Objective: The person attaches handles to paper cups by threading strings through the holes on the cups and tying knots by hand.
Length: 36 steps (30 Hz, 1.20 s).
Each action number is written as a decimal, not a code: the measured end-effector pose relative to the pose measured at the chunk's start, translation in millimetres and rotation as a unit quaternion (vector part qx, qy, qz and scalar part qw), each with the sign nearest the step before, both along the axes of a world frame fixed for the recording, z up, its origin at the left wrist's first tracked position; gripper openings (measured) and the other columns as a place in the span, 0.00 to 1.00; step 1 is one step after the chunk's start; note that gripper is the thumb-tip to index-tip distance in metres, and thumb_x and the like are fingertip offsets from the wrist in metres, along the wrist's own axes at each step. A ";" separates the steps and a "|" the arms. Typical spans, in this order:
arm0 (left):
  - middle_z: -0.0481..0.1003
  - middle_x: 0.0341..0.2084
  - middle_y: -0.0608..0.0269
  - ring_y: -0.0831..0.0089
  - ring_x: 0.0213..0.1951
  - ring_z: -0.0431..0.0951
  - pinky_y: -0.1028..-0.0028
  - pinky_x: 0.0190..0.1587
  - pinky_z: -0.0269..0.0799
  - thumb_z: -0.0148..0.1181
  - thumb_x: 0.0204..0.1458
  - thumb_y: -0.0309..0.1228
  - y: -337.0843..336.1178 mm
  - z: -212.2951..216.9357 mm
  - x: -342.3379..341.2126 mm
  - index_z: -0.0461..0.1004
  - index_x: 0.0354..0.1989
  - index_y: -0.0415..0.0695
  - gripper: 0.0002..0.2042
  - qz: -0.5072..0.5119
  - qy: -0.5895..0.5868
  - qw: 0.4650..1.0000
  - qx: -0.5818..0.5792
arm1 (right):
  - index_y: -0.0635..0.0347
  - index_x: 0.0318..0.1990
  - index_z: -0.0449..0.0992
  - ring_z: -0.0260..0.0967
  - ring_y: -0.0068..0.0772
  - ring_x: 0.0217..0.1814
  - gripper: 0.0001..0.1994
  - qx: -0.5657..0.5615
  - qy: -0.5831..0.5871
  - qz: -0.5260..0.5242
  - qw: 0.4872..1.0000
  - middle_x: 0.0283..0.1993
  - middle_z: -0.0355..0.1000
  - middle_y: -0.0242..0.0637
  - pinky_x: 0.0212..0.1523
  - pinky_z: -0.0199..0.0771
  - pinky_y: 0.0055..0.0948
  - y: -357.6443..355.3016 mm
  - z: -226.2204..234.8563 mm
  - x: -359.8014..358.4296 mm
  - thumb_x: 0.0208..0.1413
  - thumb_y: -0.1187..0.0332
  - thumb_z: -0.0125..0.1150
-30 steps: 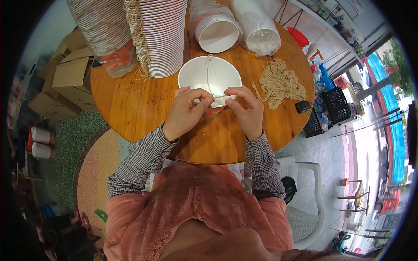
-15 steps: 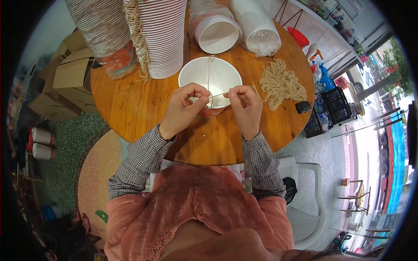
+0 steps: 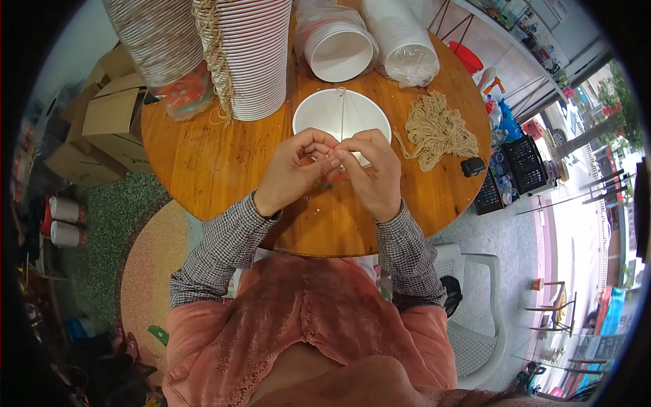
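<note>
A white paper bucket point(image 3: 313, 115) stands on the round wooden table in front of me, its open mouth facing up. A thin beige string point(image 3: 342, 114) runs from its far rim across the opening to my fingers at the near rim. My left hand point(image 3: 291, 166) pinches the string there with thumb and forefinger. Close against it, my right hand point(image 3: 378, 178) is also closed in a pinch at the string. The fingertips nearly touch, and they hide the string's ends and the near rim.
Right of the bucket lies a loose pile of beige strings point(image 3: 439, 130), with a small black object point(image 3: 472, 167) near the table's edge. Tall stacks of white buckets point(image 3: 254, 61) rise at the back left. Plastic-wrapped buckets point(image 3: 342, 57) and a wrapped white stack point(image 3: 407, 51) lie at the back.
My hands have come together; my right hand moved left to meet the left one at the string. The bucket has shifted slightly to the right.
</note>
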<state>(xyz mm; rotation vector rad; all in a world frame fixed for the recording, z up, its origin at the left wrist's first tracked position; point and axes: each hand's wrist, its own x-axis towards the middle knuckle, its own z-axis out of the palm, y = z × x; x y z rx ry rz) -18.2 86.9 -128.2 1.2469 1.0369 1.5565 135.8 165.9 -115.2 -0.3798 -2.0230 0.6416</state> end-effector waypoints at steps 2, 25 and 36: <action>0.77 0.32 0.65 0.84 0.34 0.76 0.84 0.37 0.73 0.57 0.56 0.20 1.3 -0.7 1.2 0.71 0.43 0.36 0.07 0.005 -0.001 1.000 0.002 | 0.62 0.38 0.77 0.69 0.24 0.35 0.04 -0.192 0.000 0.052 0.980 0.37 0.74 0.36 0.35 0.70 0.23 1.4 -3.8 -0.1 0.55 0.74 0.60; 0.76 0.32 0.62 0.69 0.33 0.74 0.75 0.36 0.71 0.63 0.49 0.22 1.3 -5.0 12.3 0.77 0.36 0.41 0.06 0.272 0.350 0.874 0.199 | 0.62 0.39 0.74 0.69 0.26 0.25 0.06 -0.140 -0.001 -0.033 0.990 0.33 0.74 0.38 0.27 0.72 0.22 -22.3 -6.7 6.6 0.54 0.76 0.61; 0.66 0.39 0.63 0.77 0.40 0.70 0.80 0.35 0.75 0.56 0.57 0.24 2.8 7.7 -11.0 0.74 0.37 0.37 0.04 0.006 0.172 0.983 0.067 | 0.63 0.41 0.73 0.75 0.33 0.33 0.06 -0.115 -0.011 -0.008 0.993 0.34 0.74 0.42 0.32 0.75 0.27 -19.5 -5.1 8.4 0.56 0.77 0.58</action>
